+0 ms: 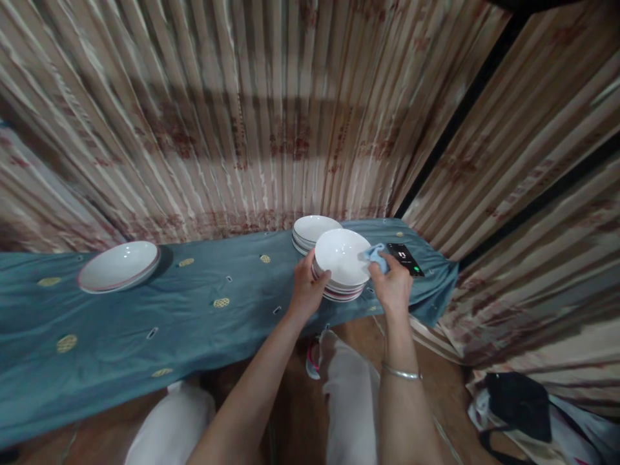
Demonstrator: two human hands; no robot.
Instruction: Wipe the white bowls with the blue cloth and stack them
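My left hand (310, 284) grips the near left rim of a white bowl (343, 255), thumb over the edge. The bowl is tilted towards me, over a stack of bowls with coloured rims (343, 294). A light blue cloth (376, 257) is bunched in my right hand (393, 283), at the bowl's right rim. Just behind stands another stack of white bowls (317, 227), partly covered by the held one.
A phone (405, 259) with a lit screen lies right of my right hand. Far left, shallow pink-rimmed bowls (119, 266) rest on the blue-green tablecloth (194, 323). A pleated curtain (242, 129) hangs behind. A black bag (518, 403) lies low at the right.
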